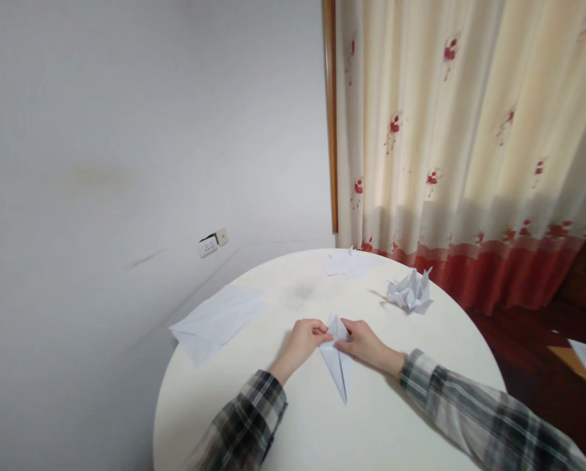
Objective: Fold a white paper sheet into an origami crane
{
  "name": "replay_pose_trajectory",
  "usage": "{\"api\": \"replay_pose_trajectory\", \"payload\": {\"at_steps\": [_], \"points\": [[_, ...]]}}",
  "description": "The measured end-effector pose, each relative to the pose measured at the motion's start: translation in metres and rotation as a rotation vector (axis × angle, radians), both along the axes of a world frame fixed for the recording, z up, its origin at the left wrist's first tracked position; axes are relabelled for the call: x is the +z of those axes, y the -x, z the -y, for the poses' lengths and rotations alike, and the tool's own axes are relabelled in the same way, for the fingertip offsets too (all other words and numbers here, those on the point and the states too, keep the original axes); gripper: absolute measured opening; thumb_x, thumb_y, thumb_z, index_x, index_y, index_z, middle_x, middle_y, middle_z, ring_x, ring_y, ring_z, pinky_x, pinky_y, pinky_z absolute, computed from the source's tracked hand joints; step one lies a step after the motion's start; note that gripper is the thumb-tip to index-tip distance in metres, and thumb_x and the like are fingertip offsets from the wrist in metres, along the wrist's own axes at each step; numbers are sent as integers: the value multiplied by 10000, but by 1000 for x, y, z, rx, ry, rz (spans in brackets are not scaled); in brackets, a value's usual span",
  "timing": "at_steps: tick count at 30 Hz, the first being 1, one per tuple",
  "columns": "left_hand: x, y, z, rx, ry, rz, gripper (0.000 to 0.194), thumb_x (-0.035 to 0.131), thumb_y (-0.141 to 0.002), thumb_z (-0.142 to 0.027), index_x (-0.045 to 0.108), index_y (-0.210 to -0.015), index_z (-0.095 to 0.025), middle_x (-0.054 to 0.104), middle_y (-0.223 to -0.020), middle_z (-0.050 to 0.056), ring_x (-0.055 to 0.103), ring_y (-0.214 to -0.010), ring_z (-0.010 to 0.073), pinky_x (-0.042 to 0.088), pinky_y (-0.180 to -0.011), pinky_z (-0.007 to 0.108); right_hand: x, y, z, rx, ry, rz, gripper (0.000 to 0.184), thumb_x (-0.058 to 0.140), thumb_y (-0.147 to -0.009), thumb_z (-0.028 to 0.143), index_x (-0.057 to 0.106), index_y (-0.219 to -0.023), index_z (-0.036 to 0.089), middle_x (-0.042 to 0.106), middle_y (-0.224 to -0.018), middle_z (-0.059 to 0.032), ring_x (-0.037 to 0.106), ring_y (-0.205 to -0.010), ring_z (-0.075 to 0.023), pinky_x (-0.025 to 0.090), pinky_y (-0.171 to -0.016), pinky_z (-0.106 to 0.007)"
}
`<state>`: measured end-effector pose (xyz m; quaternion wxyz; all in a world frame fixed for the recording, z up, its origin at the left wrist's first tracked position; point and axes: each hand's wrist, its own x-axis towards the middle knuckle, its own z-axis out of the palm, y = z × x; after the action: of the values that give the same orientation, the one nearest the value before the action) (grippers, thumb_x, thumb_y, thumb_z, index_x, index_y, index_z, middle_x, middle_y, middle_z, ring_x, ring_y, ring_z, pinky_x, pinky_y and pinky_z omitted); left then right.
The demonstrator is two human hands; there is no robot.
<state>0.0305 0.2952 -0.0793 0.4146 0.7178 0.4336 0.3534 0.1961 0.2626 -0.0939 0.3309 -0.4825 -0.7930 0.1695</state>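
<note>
Plaid sleeves (246,418) reach in over a round white counter (189,425), one from each side at the bottom of the view. From the left, a white wall (101,98) carries a multi-hole power socket (208,246) with a small square wall plate (222,237) just beside it. Below them, thin white sheets (219,320) lie overlapping at the left edge of the counter, one corner reaching past the rim.

Near the middle, the left hand (305,340) has its grip pinching the left edge of a folded white paper form (336,366), thumb towards the centre. The form is kite-shaped, its long narrow point aimed at the wearer and a crease running down its length. On its other side, the right hand (369,343) pinches the right edge, thumb laid across the paper.

Beyond the hands, flat white paper (348,264) lies by the far rim. Right of it sits a cluster of pointed paper shapes (411,292), probably origami cranes, though too small to be sure. Behind hangs a cream curtain (445,131) with red flowers and a red hem.
</note>
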Motion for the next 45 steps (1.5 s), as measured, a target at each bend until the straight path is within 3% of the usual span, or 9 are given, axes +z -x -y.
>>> {"api": "replay_pose_trajectory", "payload": {"at_steps": [4,7,14,24,32,39,45], "points": [[-2,-1,-2,14,15,-28,142,679,-523,-221,599,-573,-114,592,-551,4,535,-549,131,391,-522,210,-1,-2,-1,3,-2,0,145,558,-664,241,551,-778,151,458,-559,51,354,-498,-76,258,-483,-175],[-5,3,-4,-45,34,-67,143,670,-520,-205,601,-602,-111,578,-551,-8,520,-542,119,377,-518,198,-1,-2,-1,-1,-12,6,122,557,-661,235,541,-747,150,441,-553,54,355,-503,-75,260,-487,-174],[-11,11,-6,-67,-71,-257,179,679,-523,-265,579,-549,-119,521,-500,-39,461,-494,102,291,-451,182,1,-2,0,18,-13,0,94,553,-656,213,540,-726,151,424,-546,54,353,-507,-78,269,-492,-173],[-5,12,-3,-66,-76,-257,165,684,-522,-243,597,-586,-117,523,-524,-34,466,-515,105,319,-481,186,0,-2,-1,40,23,-46,92,557,-646,209,504,-689,148,394,-537,63,336,-500,-73,247,-469,-175],[-8,18,-4,-251,10,-92,140,651,-583,-213,624,-676,-112,536,-589,-19,455,-559,102,356,-539,193,-3,-5,-5,64,72,-131,127,570,-639,201,517,-735,138,447,-590,49,377,-529,-79,273,-475,-174],[-21,15,-9,-122,-203,-195,117,595,-670,-216,627,-729,-121,557,-666,4,470,-614,119,359,-563,197,-4,-8,-16,96,81,-143,170,569,-644,198,522,-794,134,486,-637,35,408,-554,-88,310,-502,-181],[-14,13,-5,-166,-426,-338,92,552,-724,-189,599,-659,-144,526,-691,13,479,-682,134,362,-608,205,-2,-9,-17,83,0,-42,154,557,-664,212,513,-799,153,471,-605,46,396,-536,-87,289,-500,-184]]}}
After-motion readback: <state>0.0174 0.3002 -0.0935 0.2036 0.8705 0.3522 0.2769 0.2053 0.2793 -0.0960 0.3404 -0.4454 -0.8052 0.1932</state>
